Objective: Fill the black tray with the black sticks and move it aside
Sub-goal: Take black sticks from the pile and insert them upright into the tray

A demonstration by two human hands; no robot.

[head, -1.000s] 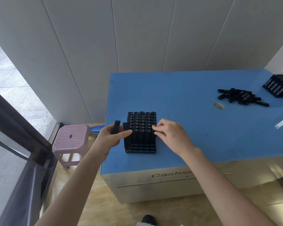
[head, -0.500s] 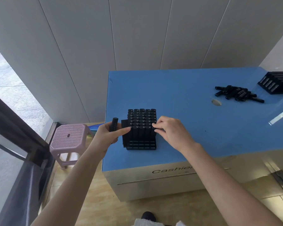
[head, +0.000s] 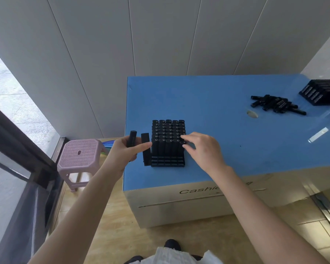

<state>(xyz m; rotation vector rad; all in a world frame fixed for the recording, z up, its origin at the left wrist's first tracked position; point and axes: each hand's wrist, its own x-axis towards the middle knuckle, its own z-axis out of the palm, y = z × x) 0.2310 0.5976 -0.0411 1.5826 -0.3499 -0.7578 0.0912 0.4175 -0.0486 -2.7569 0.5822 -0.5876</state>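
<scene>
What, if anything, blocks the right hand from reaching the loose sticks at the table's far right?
Probably nothing. The right hand sits at the tray's right edge, and bare table lies between it and the loose sticks. They lie well off toward the far corner, so it would likely need a stretch.

Printed in dark slanted letters on the pale front panel of the blue-topped counter [head: 179, 212], near side: "Cashie", the rest hidden behind the bare right forearm [head: 234, 187]. Small white markings on the loose black sticks [head: 278, 104] at far right and on the stack of black trays [head: 322, 91] beyond them, too small to read.
</scene>
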